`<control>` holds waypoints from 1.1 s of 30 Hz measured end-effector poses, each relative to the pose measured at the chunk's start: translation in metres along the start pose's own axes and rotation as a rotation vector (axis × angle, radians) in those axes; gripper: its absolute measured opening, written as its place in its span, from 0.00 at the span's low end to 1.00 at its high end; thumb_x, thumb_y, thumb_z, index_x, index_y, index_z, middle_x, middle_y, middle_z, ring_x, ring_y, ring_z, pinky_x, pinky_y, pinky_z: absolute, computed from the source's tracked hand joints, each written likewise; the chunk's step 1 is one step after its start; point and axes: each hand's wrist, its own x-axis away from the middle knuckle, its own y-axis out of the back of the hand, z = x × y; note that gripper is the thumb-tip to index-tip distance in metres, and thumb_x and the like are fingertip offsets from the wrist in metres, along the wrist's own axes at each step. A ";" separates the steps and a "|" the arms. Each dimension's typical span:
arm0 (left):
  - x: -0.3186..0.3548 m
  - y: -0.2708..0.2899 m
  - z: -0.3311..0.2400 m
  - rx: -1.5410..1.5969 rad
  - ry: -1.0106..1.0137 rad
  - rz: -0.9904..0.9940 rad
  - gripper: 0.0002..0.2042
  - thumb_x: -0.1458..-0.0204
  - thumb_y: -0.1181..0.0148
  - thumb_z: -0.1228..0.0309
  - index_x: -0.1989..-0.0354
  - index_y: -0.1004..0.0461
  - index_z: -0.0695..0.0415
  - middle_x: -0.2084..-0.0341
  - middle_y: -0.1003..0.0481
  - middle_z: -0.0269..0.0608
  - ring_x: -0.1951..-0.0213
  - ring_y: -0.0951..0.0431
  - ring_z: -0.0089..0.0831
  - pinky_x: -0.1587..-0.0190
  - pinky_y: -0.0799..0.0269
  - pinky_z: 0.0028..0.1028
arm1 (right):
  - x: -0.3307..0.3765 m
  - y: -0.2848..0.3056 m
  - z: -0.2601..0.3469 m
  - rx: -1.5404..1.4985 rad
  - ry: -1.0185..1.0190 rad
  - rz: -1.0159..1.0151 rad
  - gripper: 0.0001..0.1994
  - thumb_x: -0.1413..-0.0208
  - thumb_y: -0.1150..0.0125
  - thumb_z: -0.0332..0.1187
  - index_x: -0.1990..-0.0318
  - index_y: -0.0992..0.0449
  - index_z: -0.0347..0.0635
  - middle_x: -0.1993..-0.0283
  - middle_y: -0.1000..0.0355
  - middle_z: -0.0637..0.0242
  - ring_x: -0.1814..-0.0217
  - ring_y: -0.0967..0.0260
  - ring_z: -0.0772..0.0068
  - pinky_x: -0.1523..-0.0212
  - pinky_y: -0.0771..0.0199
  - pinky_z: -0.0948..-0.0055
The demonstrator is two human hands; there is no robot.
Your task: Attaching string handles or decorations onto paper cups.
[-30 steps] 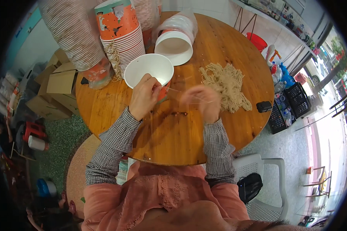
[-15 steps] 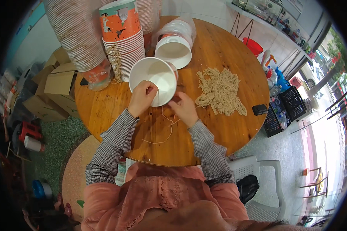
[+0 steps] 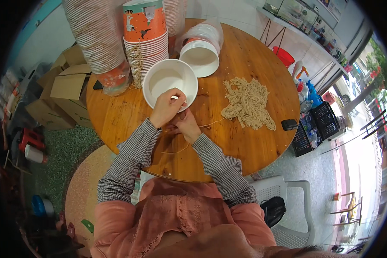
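A paper bucket (image 3: 157,84), white inside, tilts on the round wooden table with its mouth towards me. My left hand (image 3: 167,107) reaches over its near rim, fingers closed in a pinch just inside; a strand of string was visible there half a second ago, but now the fingers cover it. Beneath the rim, against the outside wall, my right hand (image 3: 187,127) is closed with its fingertips partly hidden. A thin string (image 3: 213,123) runs from the right hand to a tangled heap of beige string (image 3: 248,105). Its loose end lies below my hands.
Behind the bucket stands a tall stack of orange and teal paper buckets (image 3: 145,32) with string hanging down its side. A plastic-wrapped stack (image 3: 94,38) rises at left, and another lies on its side (image 3: 201,58). A small black object (image 3: 289,124) sits near the table's right edge.
My right hand has moved left, in under the bucket's rim beside my left hand. The string has been drawn along with it. The bucket's mouth has turned slightly.
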 end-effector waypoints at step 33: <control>0.006 0.019 -0.056 -0.008 -0.060 0.233 0.04 0.43 0.45 0.74 0.64 0.28 0.63 0.76 0.27 0.32 0.75 0.30 0.16 0.69 0.31 0.19 | 0.029 0.000 0.143 1.069 0.756 0.166 0.06 0.46 0.42 0.27 0.63 0.24 0.36 0.66 0.31 0.60 0.66 0.32 0.64 0.65 0.32 0.72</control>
